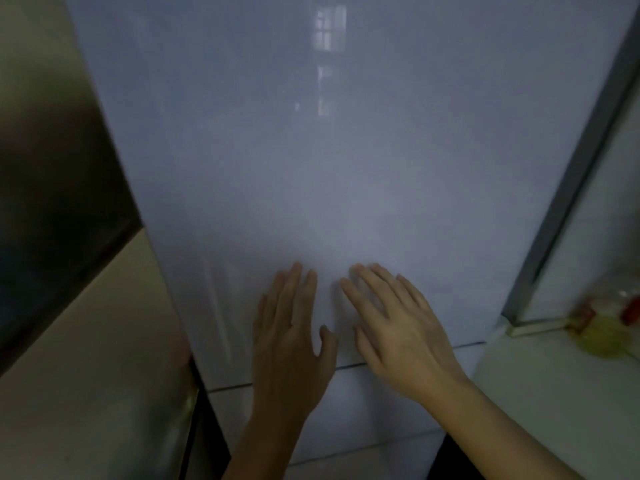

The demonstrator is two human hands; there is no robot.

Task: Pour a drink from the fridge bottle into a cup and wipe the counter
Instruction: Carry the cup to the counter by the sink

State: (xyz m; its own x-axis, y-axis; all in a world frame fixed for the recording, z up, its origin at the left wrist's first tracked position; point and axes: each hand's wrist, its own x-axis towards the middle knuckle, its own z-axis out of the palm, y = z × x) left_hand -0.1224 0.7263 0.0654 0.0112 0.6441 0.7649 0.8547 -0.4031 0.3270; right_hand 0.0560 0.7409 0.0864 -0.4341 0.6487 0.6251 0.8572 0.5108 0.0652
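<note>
Currently, fridge door (346, 150): glossy, apparently closed.
Left hand (291, 337): flat on the door's lower part, fingers straight, grasping nothing.
Right hand (398, 327): likewise flat on the door, just beside the left.
Bottle: unseen, presumably behind the door.
Ledge items (602, 327): blurred, right of the door.
Risk: palms slipping on the smooth panel; the swinging door striking the ledge items.

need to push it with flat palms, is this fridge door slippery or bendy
Probably slippery: the fridge door is glossy, with bright reflections. Likely stiff: no dent shows under the left hand or right hand lying flat on it.
</note>
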